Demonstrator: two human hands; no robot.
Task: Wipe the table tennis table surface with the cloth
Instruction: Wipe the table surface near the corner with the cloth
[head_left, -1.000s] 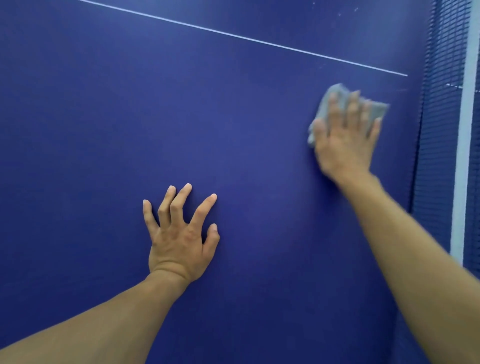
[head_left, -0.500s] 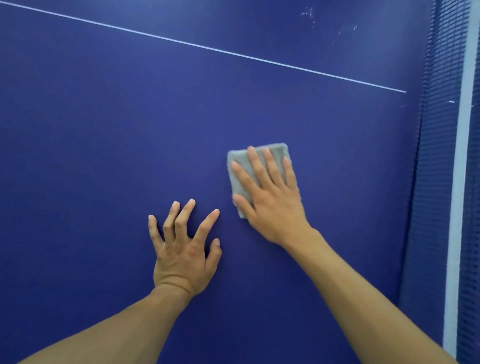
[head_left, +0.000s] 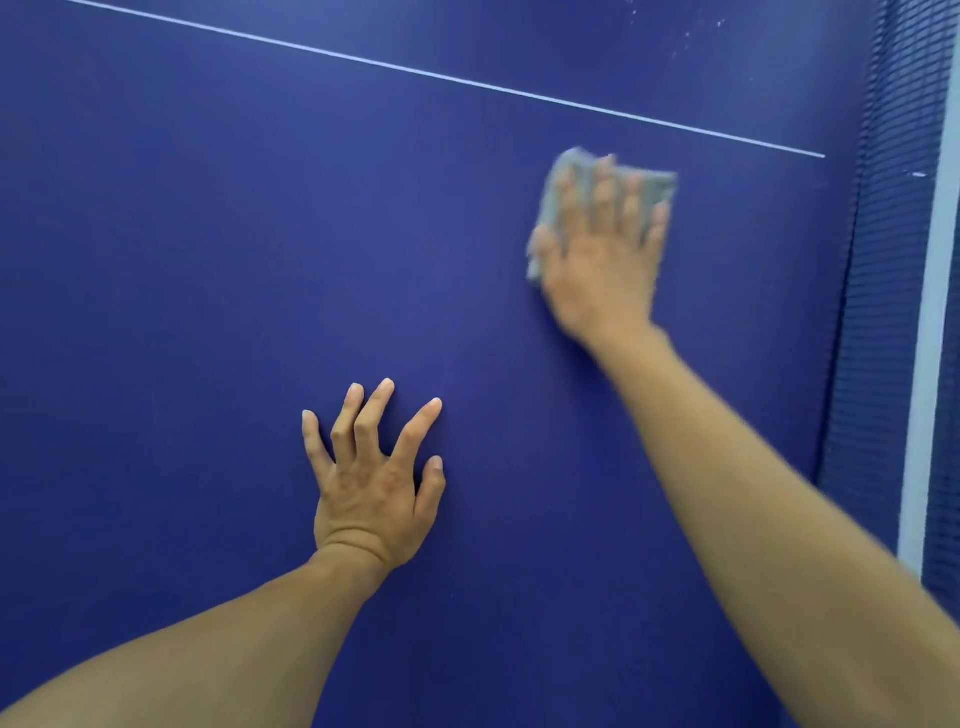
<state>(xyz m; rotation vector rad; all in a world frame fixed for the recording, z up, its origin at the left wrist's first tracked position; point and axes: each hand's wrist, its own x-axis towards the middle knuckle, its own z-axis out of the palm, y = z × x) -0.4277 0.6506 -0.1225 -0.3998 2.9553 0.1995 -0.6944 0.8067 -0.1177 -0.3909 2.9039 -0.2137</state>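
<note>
The dark blue table tennis table (head_left: 208, 270) fills the view, with a thin white centre line (head_left: 415, 73) running across its far part. My right hand (head_left: 602, 254) lies flat on a folded grey cloth (head_left: 657, 182), pressing it to the surface right of centre, just below the white line; both are blurred by motion. My left hand (head_left: 371, 478) rests on the table nearer to me, fingers spread and propped on their tips, holding nothing.
The dark net (head_left: 883, 260) with its white top band (head_left: 930, 322) runs down the right edge of the view. Small white specks (head_left: 691, 31) dot the surface beyond the white line, near the net.
My right hand slid the cloth from beside the net in toward my left hand, then back out to the right and away from me. My left hand stayed planted.
</note>
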